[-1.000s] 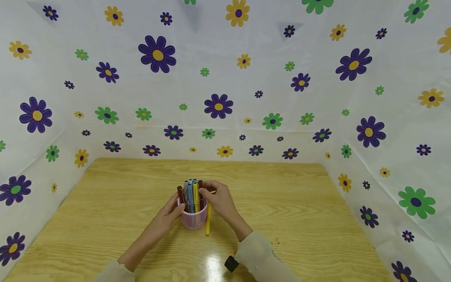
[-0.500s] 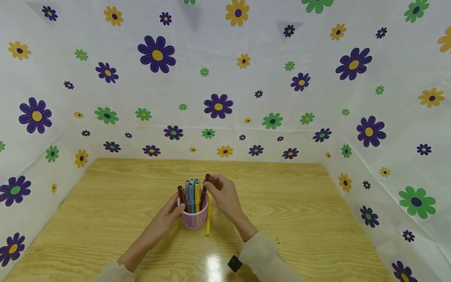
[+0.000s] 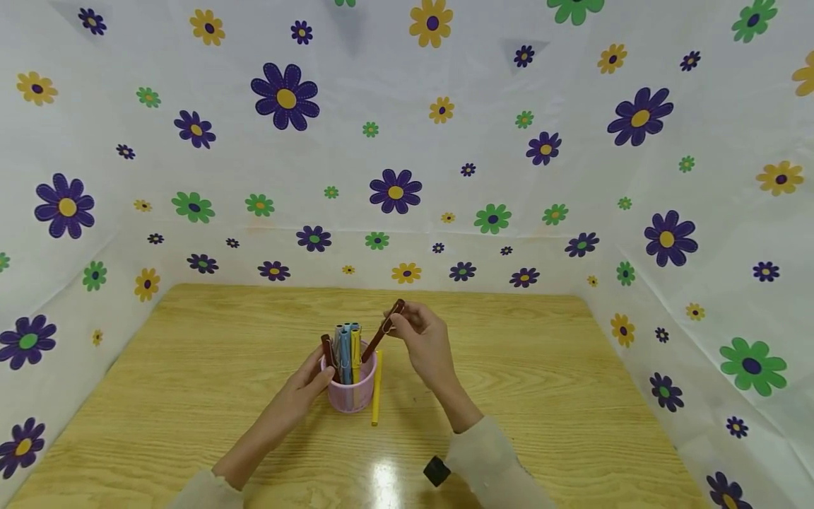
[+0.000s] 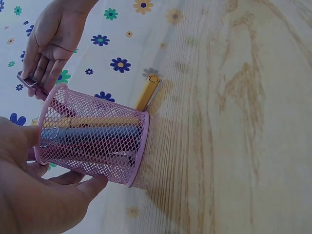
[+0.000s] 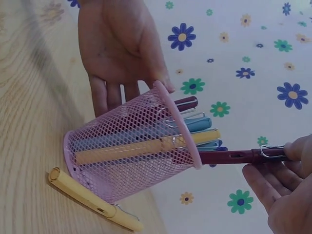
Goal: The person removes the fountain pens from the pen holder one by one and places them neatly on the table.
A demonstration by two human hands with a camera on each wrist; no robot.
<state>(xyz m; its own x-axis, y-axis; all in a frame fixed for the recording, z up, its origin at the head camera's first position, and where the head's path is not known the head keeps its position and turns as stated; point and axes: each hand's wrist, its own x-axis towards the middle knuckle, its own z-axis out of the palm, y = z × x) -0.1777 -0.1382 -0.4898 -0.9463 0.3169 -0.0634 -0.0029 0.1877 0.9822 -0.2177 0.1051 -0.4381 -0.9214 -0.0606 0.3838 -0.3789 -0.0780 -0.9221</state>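
**Maroon pen half out of the mesh cup**

The right hand pinches the capped top end of a maroon pen, fingertips closed around its metal clip, with the other fingers loosely curled beneath. The pen leans to the right, its lower part inside the pink mesh pen cup and its shaft resting against the rim. The left hand cups the holder's left side, fingers lightly bent along the wire wall and thumb at the rim, steadying it on the wooden table.

Inside the cup stand a yellow pen, blue pens and another dark red one. A second yellow pen lies flat on the table, touching the cup's base on its right.

The maroon pen looks light, rigid and smooth-bodied, likely slippery along the barrel; the clip end offers the surest purchase. The cup seems light and easy to tip, so bracing its wall appears sensible.
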